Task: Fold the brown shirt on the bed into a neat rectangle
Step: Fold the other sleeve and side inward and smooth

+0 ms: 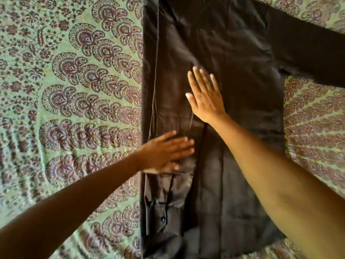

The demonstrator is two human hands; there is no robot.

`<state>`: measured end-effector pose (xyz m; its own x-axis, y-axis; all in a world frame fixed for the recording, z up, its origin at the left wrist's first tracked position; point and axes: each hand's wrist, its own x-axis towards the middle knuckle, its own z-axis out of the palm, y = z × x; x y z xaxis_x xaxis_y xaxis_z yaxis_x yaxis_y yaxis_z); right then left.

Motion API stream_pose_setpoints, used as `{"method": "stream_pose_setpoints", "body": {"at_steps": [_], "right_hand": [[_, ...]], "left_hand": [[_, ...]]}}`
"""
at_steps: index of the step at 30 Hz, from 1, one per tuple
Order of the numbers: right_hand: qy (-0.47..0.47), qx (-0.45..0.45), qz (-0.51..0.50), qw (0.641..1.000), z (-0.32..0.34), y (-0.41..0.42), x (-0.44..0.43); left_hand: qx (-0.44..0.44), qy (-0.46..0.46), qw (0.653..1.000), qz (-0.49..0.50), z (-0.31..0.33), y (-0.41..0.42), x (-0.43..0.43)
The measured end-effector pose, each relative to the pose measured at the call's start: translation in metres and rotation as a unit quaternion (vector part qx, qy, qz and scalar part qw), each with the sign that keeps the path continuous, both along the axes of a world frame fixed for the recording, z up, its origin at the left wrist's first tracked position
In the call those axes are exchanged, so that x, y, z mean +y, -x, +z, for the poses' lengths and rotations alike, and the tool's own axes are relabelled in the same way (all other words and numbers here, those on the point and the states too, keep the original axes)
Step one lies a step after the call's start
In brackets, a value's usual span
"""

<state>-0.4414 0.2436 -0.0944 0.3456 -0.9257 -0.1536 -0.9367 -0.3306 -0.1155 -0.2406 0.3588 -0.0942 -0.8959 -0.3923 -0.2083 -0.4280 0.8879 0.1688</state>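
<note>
- Brown shirt (233, 71) lay flat on the bed, running lengthwise away from the person, its dark fabric smooth with a few light creases.
- Its left side was folded inward, forming a straight vertical edge along the left; a long folded sleeve (168, 193) lay over that side, ending near the person in a cuff with a small dark button (163, 219).
- Its other sleeve (308, 57) stretched out unfolded to the right, across the bedspread toward the frame's edge.
- Left hand (166, 152) lay palm down on the folded left portion of the shirt, fingers straight and close together, pointing right, pressing the cloth flat.
- Right hand (205, 96) rested palm down farther up the shirt's middle, fingers straight and slightly spread, thumb out to the left; slight blur softened the fingertips.
- Both forearms were bare, reaching in from the bottom corners of the view, the right crossing over the shirt's lower body.
- Bedspread (74, 90) under everything was green with a dense maroon paisley and floral print, visible on both sides of the shirt.
</note>
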Motion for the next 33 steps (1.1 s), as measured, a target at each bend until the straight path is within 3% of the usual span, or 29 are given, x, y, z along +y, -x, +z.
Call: {"method": "stream_pose_setpoints", "body": {"at_steps": [3,9,12,15,19,25,28,33], "right_hand": [[-0.044,-0.011,0.098,0.994,-0.003,-0.001,0.012],[-0.08,0.019,0.073,0.994,-0.005,-0.003,0.016],[-0.105,0.044,0.057,0.992,0.004,-0.007,0.014],[-0.129,0.005,0.015,0.991,0.015,-0.013,0.019],[-0.078,-0.154,-0.128,0.977,0.039,-0.008,0.061],[-0.066,-0.251,-0.293,0.92,0.076,0.056,0.133],[-0.061,-0.254,-0.338,0.904,0.09,0.102,0.141],[-0.057,-0.27,-0.383,0.882,0.101,0.174,0.134]], "left_hand": [[-0.027,-0.006,0.999,0.028,-0.003,0.001,-0.016],[0.037,-0.057,0.987,-0.143,-0.016,-0.016,0.11],[0.042,-0.074,0.988,-0.13,-0.013,-0.024,0.159],[0.065,-0.088,0.992,-0.057,0.005,-0.021,0.165],[0.119,-0.068,0.983,0.125,0.032,-0.006,0.142],[0.106,-0.031,0.925,0.365,0.07,0.042,0.106],[0.115,-0.043,0.901,0.417,0.089,0.083,0.094],[0.065,-0.076,0.908,0.407,0.098,0.159,0.082]]}}
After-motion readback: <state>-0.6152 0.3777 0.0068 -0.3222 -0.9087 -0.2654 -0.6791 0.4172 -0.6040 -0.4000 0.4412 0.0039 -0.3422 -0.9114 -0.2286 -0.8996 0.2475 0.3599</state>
